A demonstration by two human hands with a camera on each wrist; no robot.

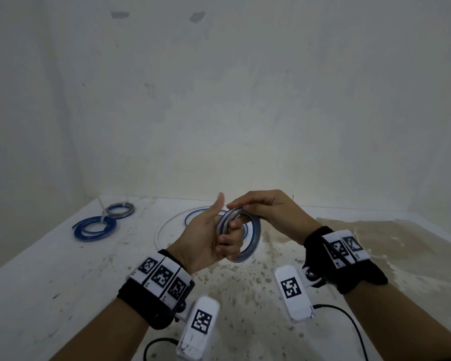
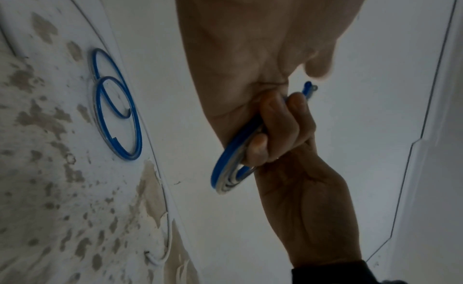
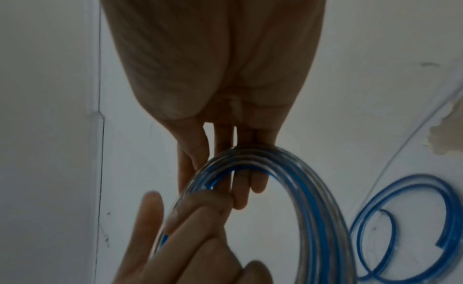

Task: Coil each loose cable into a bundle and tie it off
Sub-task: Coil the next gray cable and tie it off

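Head view is showing left hand (image 1: 206, 235) fingers (image 1: 229, 241) gripping the blue-and-clear coiled plastic cable (image 1: 248, 230), right hand (image 1: 268, 209) fingers straight steadying it; loops should stay stacked for tying.

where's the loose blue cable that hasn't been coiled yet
In the head view the loose blue plastic cable lies on the white table, mid-table just behind the left hand, inside the thin white cable loop.

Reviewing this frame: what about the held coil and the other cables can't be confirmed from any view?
- Whether the held coil is tied: left hand fingers cover that stretch in every view.
- Right hand fingertip contact: hidden behind the coil in the right wrist view.
- Ties on the two far bundles: too small in the head view.
- Loose blue cable: partly behind the hands in the head view.
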